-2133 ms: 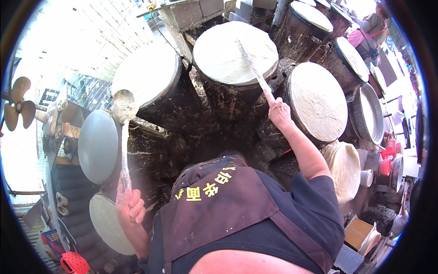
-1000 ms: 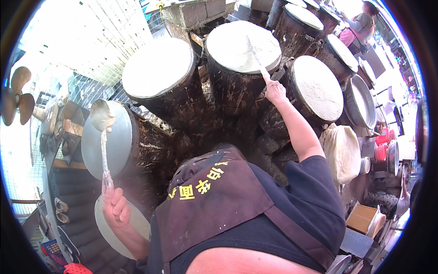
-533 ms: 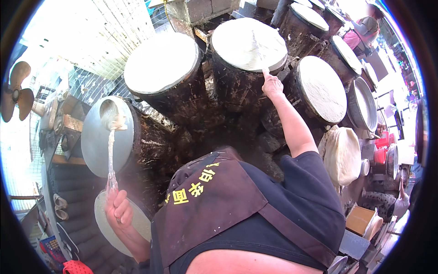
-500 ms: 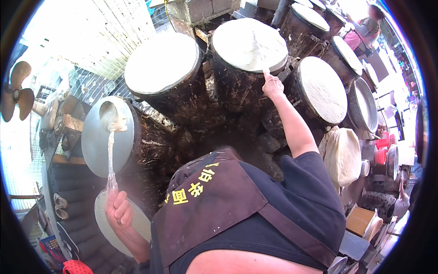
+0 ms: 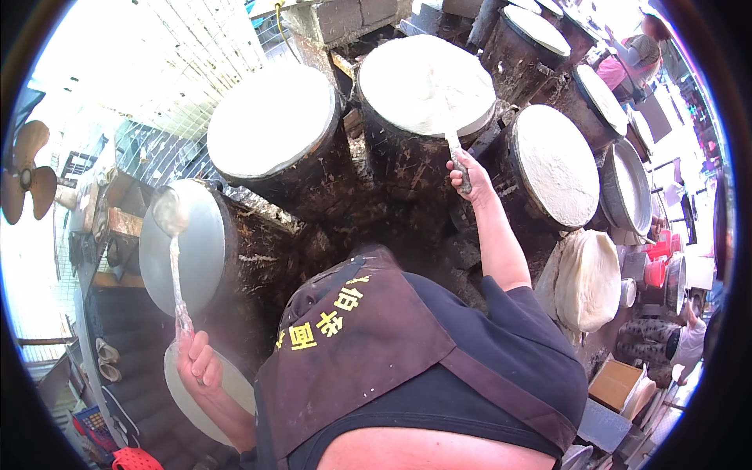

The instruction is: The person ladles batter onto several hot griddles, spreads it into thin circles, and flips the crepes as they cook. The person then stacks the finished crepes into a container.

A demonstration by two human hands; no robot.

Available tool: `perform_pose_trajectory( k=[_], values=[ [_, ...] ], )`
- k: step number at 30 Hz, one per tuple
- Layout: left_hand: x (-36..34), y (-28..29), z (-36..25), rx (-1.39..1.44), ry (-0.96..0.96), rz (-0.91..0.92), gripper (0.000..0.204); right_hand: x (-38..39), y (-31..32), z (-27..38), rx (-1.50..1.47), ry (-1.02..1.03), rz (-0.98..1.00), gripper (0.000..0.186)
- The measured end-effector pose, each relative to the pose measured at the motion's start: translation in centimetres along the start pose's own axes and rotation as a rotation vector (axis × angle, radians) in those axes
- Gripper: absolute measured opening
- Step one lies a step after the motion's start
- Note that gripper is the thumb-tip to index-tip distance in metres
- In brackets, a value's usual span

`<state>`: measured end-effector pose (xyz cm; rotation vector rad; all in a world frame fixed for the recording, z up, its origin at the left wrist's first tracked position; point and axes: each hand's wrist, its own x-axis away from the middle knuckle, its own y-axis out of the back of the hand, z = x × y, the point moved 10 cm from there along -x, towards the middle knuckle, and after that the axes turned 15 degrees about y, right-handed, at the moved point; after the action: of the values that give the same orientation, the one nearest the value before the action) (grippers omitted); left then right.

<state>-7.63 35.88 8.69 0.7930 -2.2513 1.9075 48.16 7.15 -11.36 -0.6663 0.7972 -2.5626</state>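
My left hand [image 5: 200, 359] grips the handle of a batter-coated ladle [image 5: 177, 274], whose bowl hangs over a pale grey round disc [image 5: 182, 266] on a dark drum at left. My right hand [image 5: 470, 174] is closed round the handle of a long, pale-coated spatula [image 5: 453, 145]; its blade, hard to make out, lies over the white batter-covered top [image 5: 407, 82] of the back middle drum. Beside these stand a white-topped drum [image 5: 268, 117] at back left and another [image 5: 554, 164] right of my right hand.
More dark drums [image 5: 521, 39] run back toward a person [image 5: 634, 55]. A cloth-like pale cover [image 5: 583, 278] drapes a container at right, near red containers [image 5: 656, 270]. Another person [image 5: 685, 348] is at lower right, beside a cardboard box [image 5: 615, 384]. A fan [image 5: 27, 182] stands at far left.
My right hand has drawn back toward me, its index finger now curled round the handle instead of extended. The ladle has moved left from the back-left drum over the grey disc.
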Motion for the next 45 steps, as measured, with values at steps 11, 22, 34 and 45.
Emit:
perform_pose_trajectory(
  k=[11,22,34,45],
  values=[
    [-1.3,-2.8,2.1,0.125,-0.026,0.064,0.032,-5.7,3.1,5.6,0.479,0.196,-0.090,0.046],
    [-1.0,-1.9,1.9,0.120,-0.077,0.042,0.046,-1.7,-5.9,8.1,2.124,0.645,0.176,0.065],
    [-1.5,-3.7,2.0,0.170,-0.164,0.006,0.043,0.1,-3.6,7.8,1.797,0.643,0.142,0.062],
    [-2.8,-9.5,-4.0,-0.392,-0.465,-0.292,0.045,4.5,-23.5,-2.4,1.086,0.757,0.875,0.050]
  ],
)
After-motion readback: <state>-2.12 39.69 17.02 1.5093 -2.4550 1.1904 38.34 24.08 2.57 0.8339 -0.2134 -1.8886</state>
